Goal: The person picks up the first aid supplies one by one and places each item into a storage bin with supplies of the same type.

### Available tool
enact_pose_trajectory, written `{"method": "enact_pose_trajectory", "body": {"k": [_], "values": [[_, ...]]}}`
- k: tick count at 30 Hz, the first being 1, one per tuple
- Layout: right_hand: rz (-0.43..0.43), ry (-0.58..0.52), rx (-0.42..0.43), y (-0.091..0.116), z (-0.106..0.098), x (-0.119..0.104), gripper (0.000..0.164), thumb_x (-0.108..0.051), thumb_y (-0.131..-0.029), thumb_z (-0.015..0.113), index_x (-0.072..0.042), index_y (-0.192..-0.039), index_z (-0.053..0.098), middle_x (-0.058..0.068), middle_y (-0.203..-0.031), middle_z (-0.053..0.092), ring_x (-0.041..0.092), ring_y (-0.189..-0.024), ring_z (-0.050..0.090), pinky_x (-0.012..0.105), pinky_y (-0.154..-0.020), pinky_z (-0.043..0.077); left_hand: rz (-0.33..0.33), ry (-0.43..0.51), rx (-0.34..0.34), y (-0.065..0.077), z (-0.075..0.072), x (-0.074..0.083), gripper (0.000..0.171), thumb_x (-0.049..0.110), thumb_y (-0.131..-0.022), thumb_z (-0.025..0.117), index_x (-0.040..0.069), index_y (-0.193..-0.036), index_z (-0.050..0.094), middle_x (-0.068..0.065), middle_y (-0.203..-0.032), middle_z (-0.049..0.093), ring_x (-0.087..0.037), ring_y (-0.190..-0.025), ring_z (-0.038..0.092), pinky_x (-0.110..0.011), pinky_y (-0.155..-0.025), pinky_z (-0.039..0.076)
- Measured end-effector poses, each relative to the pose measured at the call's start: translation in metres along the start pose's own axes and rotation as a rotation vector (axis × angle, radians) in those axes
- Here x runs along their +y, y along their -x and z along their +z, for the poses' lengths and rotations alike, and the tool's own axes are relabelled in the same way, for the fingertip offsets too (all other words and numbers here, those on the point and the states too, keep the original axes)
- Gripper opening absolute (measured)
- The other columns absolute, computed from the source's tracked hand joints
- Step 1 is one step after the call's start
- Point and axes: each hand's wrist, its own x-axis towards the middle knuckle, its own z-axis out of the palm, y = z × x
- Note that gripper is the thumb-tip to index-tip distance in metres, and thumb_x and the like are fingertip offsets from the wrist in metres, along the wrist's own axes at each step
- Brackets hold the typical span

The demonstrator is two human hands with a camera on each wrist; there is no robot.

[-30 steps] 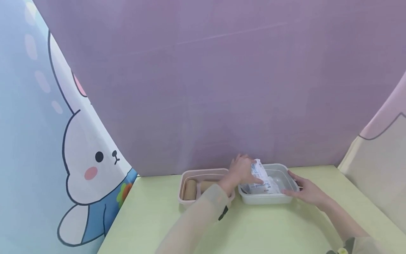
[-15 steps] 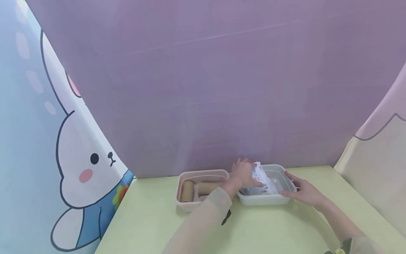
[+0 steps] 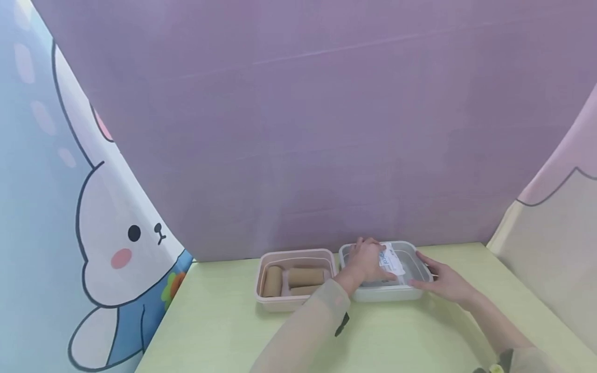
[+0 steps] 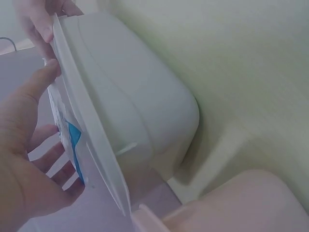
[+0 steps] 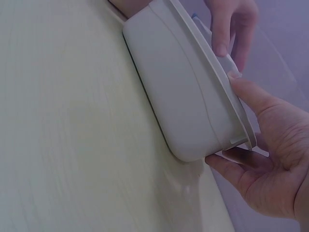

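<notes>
My left hand (image 3: pixel 368 259) reaches over the light grey plastic box (image 3: pixel 394 294) and grips a white packet (image 3: pixel 391 261) with blue print by its edges. Thumb and fingers span the packet in the left wrist view, where a blue patch (image 4: pixel 74 137) shows on it. The packet lies at the box's opening, partly hidden by the hand. At the box's right end my right hand (image 3: pixel 445 282) holds the rim and wall. The right wrist view shows that thumb on the rim, with fingers round the end wall.
Left of the grey box stands a pink box (image 3: pixel 279 305) with several brown cardboard tubes (image 3: pixel 305 277) inside. Both boxes sit on a pale green tabletop (image 3: pixel 210 321), near the purple curtain (image 3: pixel 298 129) behind. A rabbit-print cloth (image 3: pixel 126 233) hangs at the left.
My left hand has moved slightly right and lower with the packet, over the grey box. The right hand keeps its hold. The whole view has shifted a little.
</notes>
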Motion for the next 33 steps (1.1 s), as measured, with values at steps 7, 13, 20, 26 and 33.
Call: {"method": "enact_pose_trajectory", "body": {"k": [7,13,20,26,33], "values": [[-0.030,0.002,0.015,-0.006,0.006,-0.004,0.098,-0.035,-0.095,0.081,0.007,-0.165,0.026,0.044,-0.153,0.046,0.058,-0.136,0.055,0.052,-0.101,0.061,-0.031,-0.007,0.006,-0.004,0.006,-0.006,0.083,0.067,-0.075,0.089,0.030,-0.145,0.065,0.015,-0.149,0.059,-0.014,-0.137,0.050,-0.030,-0.114,0.046],[-0.012,0.012,0.018,-0.006,0.006,-0.005,0.099,-0.035,-0.095,0.081,0.006,-0.165,0.025,0.043,-0.154,0.044,0.058,-0.138,0.054,0.055,-0.104,0.059,-0.024,-0.045,-0.009,-0.006,0.010,-0.008,0.084,0.070,-0.074,0.087,0.034,-0.146,0.064,0.013,-0.150,0.059,-0.014,-0.135,0.050,-0.033,-0.116,0.046],[-0.008,0.009,0.026,-0.003,0.003,-0.006,0.099,-0.035,-0.094,0.082,0.007,-0.164,0.026,0.043,-0.154,0.045,0.058,-0.138,0.054,0.051,-0.103,0.059,-0.020,-0.027,-0.012,-0.009,0.019,-0.010,0.084,0.069,-0.073,0.089,0.032,-0.145,0.066,0.009,-0.149,0.061,-0.015,-0.133,0.051,-0.036,-0.119,0.045],[0.003,-0.005,0.023,-0.003,0.003,-0.004,0.099,-0.035,-0.094,0.082,0.006,-0.165,0.026,0.043,-0.153,0.047,0.056,-0.138,0.055,0.046,-0.102,0.059,-0.012,-0.003,-0.007,-0.008,0.021,-0.010,0.083,0.067,-0.073,0.090,0.030,-0.144,0.067,0.009,-0.148,0.062,-0.016,-0.134,0.052,-0.038,-0.119,0.046],[0.007,-0.002,0.030,0.000,0.002,-0.003,0.099,-0.033,-0.094,0.083,0.007,-0.164,0.026,0.043,-0.152,0.049,0.056,-0.136,0.057,0.044,-0.100,0.060,0.007,0.018,-0.002,-0.008,0.024,-0.010,0.079,0.065,-0.073,0.091,0.029,-0.140,0.070,0.009,-0.145,0.066,-0.016,-0.133,0.054,-0.039,-0.117,0.046]]}}
